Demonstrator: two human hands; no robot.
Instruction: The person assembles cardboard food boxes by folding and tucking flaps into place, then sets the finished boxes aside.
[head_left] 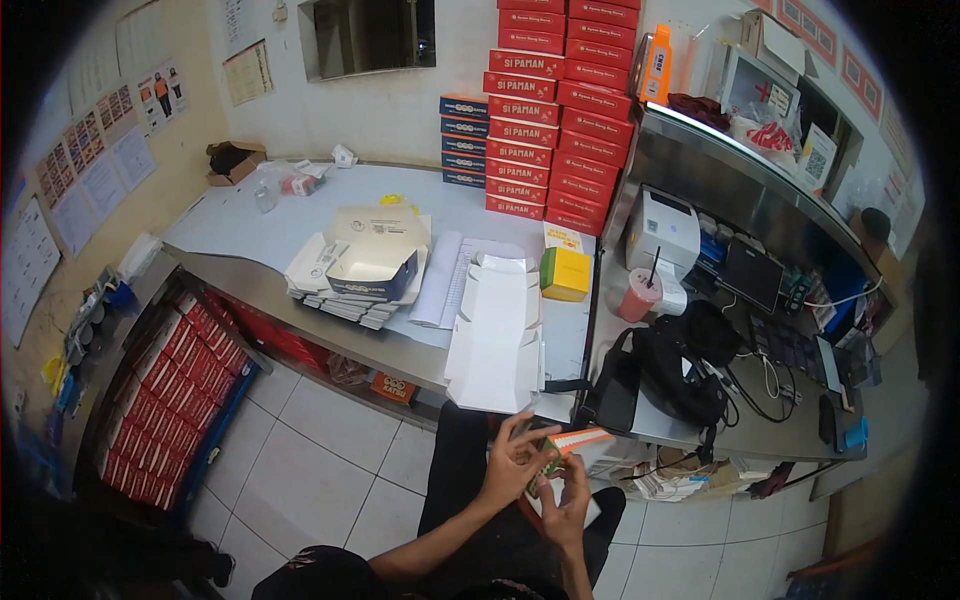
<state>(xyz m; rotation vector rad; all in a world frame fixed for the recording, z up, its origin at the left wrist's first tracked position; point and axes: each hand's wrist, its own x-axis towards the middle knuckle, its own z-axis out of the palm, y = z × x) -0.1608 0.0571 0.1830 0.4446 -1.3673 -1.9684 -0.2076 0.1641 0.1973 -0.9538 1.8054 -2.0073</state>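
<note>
**Head view: both hands on a small carton**

Head camera looks down at two bare hands low in frame, about 6 o'clock. Left hand (512, 458) spread, fingers curled round a small carton (572, 443) — orange and white, with a green patch — pinched at its near end. Right hand (568, 505) just below at 6 o'clock, fingers closed up against the carton's underside. Carton held clear of the counter, over dark trousers (470, 480).

Just above the hands, toward 12 o'clock: a flat white box blank (497, 335) hanging over the steel counter (330, 320) edge. At 10 o'clock from the hands, an open box (372, 262) on a stack of flats. Yellow-green box (566, 274) beside the blank. Red boxes (560, 110) stacked against the wall at 12 o'clock. Black bag (672, 372) at 2 o'clock, pink cup (640, 295) above it.
</note>
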